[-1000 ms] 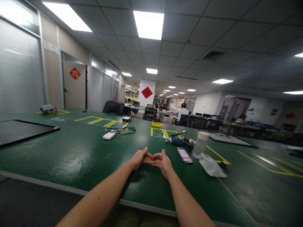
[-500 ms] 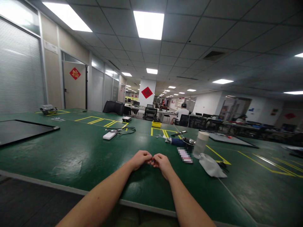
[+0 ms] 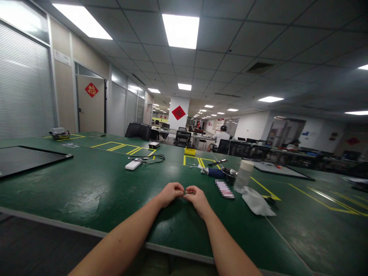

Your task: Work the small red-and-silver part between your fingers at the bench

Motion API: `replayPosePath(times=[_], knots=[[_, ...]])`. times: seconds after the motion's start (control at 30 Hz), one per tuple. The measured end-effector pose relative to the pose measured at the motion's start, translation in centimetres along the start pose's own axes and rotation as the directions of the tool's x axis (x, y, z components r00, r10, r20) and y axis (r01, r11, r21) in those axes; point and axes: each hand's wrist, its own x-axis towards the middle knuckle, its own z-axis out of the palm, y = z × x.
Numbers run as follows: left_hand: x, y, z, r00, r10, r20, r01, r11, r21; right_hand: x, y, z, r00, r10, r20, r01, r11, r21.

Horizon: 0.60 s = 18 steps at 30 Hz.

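Note:
My left hand (image 3: 171, 193) and my right hand (image 3: 196, 196) are close together, low over the green table (image 3: 106, 191). Both are closed, thumb and fingers bent toward each other, fingertips nearly meeting. Whatever the fingertips hold, if anything, is too small or hidden to make out. Nearest to my right hand lies a flat pinkish rectangular item (image 3: 224, 189), blurred by pixels. Beyond my left hand is a white power bank-like block (image 3: 133, 165) with a black cable (image 3: 152, 158) beside it.
To the right stand a translucent bottle (image 3: 243, 178) and a white cloth or bag (image 3: 258, 203). A dark blue rolled item (image 3: 215, 172) lies beside a metal bowl (image 3: 229, 173). Flat dark-edged boards (image 3: 28, 159) rest at both sides. A person (image 3: 221, 136) sits far back.
The fingertips of my two hands have shifted slightly, and the gap between the hands looks a little clearer. The table items look the same.

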Motion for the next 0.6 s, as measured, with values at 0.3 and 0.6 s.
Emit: replayPosePath(times=[0.3,0.6], knots=[[0.10,0.01,-0.02,1.000,-0.006,-0.014,0.006,1.000,-0.021,0.00,-0.59,-0.17,0.998,-0.053,0.013,0.054,0.998,-0.018],[-0.06,0.30,-0.06,1.000,0.016,0.013,-0.016,1.000,-0.013,-0.03,-0.88,-0.09,0.993,-0.110,0.040,0.114,0.988,-0.103]])
